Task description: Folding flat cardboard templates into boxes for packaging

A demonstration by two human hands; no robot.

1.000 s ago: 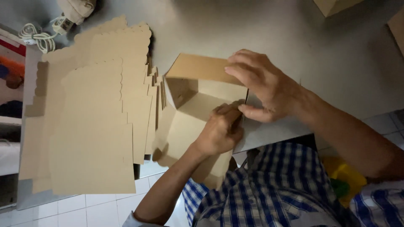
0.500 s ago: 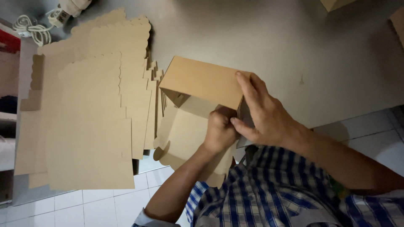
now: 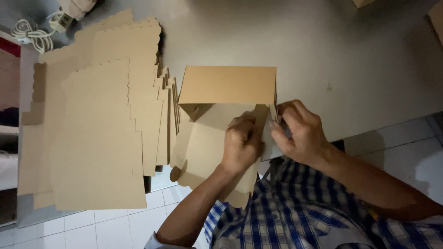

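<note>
A brown cardboard box (image 3: 226, 87) lies partly folded at the near edge of the grey table (image 3: 323, 50), its far wall upright and its lid flap hanging over the edge toward me. My left hand (image 3: 242, 143) presses on the box's inner panel near the right side wall. My right hand (image 3: 300, 131) pinches the right side flap of the same box between thumb and fingers. Both hands are touching each other's side of the flap.
A tall stack of flat, unfolded cardboard blanks (image 3: 101, 120) with scalloped edges covers the table's left part. A coiled white cable (image 3: 32, 37) and a white plug lie at the far left corner. White tiled floor (image 3: 392, 143) shows below the table edge.
The box's far wall has been stood upright and squared. My right hand has come down from the top of the box to its right side flap, close to my left hand.
</note>
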